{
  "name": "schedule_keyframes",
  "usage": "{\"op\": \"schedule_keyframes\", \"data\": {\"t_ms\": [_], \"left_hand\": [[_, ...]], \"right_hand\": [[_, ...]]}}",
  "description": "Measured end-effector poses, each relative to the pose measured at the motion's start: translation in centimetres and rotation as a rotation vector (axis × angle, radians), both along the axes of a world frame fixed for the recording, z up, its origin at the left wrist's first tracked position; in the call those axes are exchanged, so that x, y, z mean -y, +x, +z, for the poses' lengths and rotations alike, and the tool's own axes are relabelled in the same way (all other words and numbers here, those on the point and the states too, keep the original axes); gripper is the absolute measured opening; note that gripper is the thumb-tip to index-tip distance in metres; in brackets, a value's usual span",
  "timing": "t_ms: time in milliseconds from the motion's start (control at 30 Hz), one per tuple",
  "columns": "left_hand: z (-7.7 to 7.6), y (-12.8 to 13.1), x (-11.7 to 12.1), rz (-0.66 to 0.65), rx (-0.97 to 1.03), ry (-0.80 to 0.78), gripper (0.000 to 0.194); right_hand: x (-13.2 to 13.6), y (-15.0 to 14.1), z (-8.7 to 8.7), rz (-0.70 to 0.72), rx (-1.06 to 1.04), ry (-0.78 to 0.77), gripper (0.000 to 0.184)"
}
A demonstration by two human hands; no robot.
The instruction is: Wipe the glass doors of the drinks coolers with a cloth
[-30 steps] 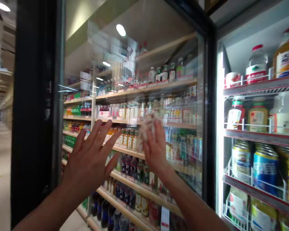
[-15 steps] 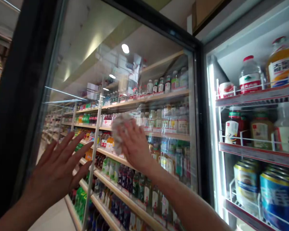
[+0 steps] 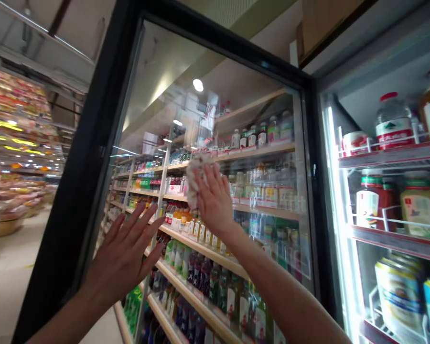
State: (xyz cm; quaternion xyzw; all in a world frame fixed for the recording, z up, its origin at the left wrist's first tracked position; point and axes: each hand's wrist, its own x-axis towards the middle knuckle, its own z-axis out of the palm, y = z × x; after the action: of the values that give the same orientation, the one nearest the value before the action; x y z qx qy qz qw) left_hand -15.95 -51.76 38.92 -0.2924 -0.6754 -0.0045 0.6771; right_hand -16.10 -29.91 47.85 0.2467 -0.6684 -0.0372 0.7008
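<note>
A glass door (image 3: 215,62) in a black frame stands swung open in front of me. My right hand (image 3: 215,203) lies over a crumpled whitish cloth (image 3: 197,179), holding it against the middle of the glass. Lower on the left, my left hand (image 3: 123,253) is spread with fingers apart and nothing in it. It is at the glass near the door's left frame (image 3: 82,157); whether the palm touches the pane I cannot tell.
To the right is a lit fridge cabinet with bottles (image 3: 394,122) and cans (image 3: 397,286) on wire-fronted shelves (image 3: 397,241). Rows of drinks (image 3: 232,296) on wooden shelves show in the glass. Beyond the door's left edge are a shop floor (image 3: 7,277) and product displays (image 3: 14,105).
My right hand has slid the cloth upward on the glass. The view has shifted left, so more of the shop shows. My left hand stays spread near the pane's left side.
</note>
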Motion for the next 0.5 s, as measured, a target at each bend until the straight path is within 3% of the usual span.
{"op": "schedule_keyframes", "data": {"t_ms": [67,100,200,267,300,367,433,500], "left_hand": [[0.1,-0.2,0.3,-0.007,-0.029,-0.023,0.055],[0.1,-0.4,0.4,-0.013,-0.041,-0.027,0.054],[-0.2,-0.8,0.9,-0.032,-0.057,-0.024,0.053],[-0.3,-0.8,1.1,-0.043,-0.062,-0.020,0.054],[-0.1,-0.7,1.2,-0.054,-0.052,-0.009,0.053],[1.2,-0.2,1.0,-0.132,-0.011,0.046,0.050],[3.9,0.5,0.2,-0.294,0.027,0.138,0.045],[7.5,0.9,-1.2,-0.486,0.040,0.227,0.042]], "right_hand": [[0.0,0.1,-0.4,-0.017,0.015,0.089,0.052],[-1.2,0.2,0.2,-0.023,0.005,0.039,0.052],[-5.7,-0.1,3.9,-0.019,-0.083,-0.364,0.048],[-6.1,-0.4,6.0,0.001,-0.123,-0.520,0.047],[-5.1,-0.6,6.4,0.009,-0.124,-0.511,0.047],[-1.5,-0.8,5.9,0.013,-0.084,-0.353,0.048],[2.5,-0.8,4.5,-0.002,-0.023,-0.188,0.050],[5.1,-0.8,3.0,0.013,-0.001,-0.103,0.052]]}}
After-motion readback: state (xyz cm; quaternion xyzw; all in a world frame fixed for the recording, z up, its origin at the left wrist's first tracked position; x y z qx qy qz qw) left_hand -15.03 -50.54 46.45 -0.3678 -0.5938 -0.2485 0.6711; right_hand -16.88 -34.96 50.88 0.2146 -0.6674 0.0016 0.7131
